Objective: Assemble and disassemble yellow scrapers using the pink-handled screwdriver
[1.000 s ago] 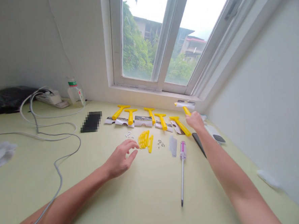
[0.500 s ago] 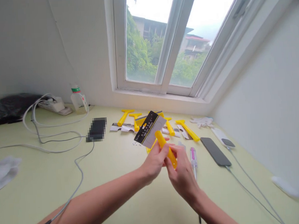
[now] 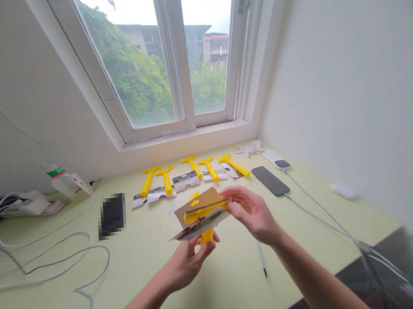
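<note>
My left hand (image 3: 190,262) is closed around the handle of a yellow scraper (image 3: 207,235), held above the table with its wide head turned up. A folded cardboard packaging card (image 3: 211,197) sits about the head, one brown flap behind it and a printed flap in front. At the right end, the thumb and fingers of my right hand (image 3: 254,212) grip the card beside the scraper head. Behind the card, another yellow piece (image 3: 194,196) shows only in part. Small metal nuts or screws (image 3: 171,209) lie to the left.
Several yellow scrapers (image 3: 166,179) lie on printed cards (image 3: 187,181) near the window. A screwdriver (image 3: 261,258), partly hidden, lies by my right forearm. To the right are a phone (image 3: 271,181), cables and white gloves (image 3: 251,148); at left, a bottle (image 3: 64,182) and a power strip.
The view has swung right. The scraper has turned so its head faces up, with the card now folded about it. My right hand has moved from the handle to the head end.
</note>
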`<state>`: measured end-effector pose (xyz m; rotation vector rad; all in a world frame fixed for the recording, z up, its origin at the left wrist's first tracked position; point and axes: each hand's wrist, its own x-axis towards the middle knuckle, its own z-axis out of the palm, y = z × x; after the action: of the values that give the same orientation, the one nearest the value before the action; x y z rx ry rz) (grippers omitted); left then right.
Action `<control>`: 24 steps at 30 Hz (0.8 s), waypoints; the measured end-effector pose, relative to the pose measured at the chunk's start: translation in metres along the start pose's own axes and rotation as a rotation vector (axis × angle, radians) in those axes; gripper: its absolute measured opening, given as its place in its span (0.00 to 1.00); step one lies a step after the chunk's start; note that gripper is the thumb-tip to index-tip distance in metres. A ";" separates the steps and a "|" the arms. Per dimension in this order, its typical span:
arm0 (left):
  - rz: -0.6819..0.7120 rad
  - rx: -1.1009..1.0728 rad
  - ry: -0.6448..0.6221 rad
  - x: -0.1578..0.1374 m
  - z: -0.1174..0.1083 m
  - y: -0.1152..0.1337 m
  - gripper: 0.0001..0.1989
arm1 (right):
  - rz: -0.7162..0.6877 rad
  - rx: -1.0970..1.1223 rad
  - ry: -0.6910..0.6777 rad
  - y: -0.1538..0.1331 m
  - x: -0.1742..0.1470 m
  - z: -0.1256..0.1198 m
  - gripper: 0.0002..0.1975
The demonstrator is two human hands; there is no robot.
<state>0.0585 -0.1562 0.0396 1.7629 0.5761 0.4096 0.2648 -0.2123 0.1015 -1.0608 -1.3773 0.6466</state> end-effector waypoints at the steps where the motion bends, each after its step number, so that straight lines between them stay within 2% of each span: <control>1: -0.018 0.060 0.002 -0.002 0.001 0.001 0.20 | -0.007 -0.003 -0.023 0.000 -0.003 -0.002 0.11; 5: -0.069 0.212 0.104 -0.009 0.009 0.013 0.18 | -0.098 -0.070 -0.102 0.003 -0.013 -0.025 0.08; 7: -0.101 0.208 0.122 -0.015 0.018 0.021 0.16 | -0.123 -0.088 -0.139 0.005 -0.017 -0.040 0.06; 10: -0.050 0.122 0.126 -0.028 0.036 0.031 0.15 | -0.069 -0.010 -0.188 0.008 -0.025 -0.057 0.04; 12: -0.063 0.085 0.197 -0.036 0.047 0.032 0.16 | -0.026 0.072 -0.170 0.010 -0.034 -0.061 0.04; 13: -0.066 0.061 0.270 -0.040 0.052 0.031 0.20 | -0.010 0.106 -0.141 0.012 -0.039 -0.061 0.04; 16: -0.025 0.006 0.481 -0.049 0.061 0.026 0.43 | -0.007 0.144 -0.019 0.014 -0.058 -0.052 0.05; 18: 0.029 0.038 0.561 -0.053 0.062 0.022 0.50 | -0.017 0.131 0.039 0.014 -0.068 -0.043 0.06; 20: 0.103 0.062 0.596 -0.056 0.058 0.018 0.47 | -0.013 0.109 0.042 0.012 -0.077 -0.034 0.07; 21: 0.144 0.051 0.592 -0.057 0.055 0.016 0.43 | -0.005 0.100 0.021 0.011 -0.081 -0.030 0.07; 24: 0.218 -0.047 0.502 -0.059 0.041 0.008 0.19 | 0.017 0.063 -0.042 0.007 -0.087 -0.018 0.06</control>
<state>0.0345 -0.2240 0.0377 1.6846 0.7174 1.0269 0.2711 -0.2899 0.0574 -1.0153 -1.3770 0.7242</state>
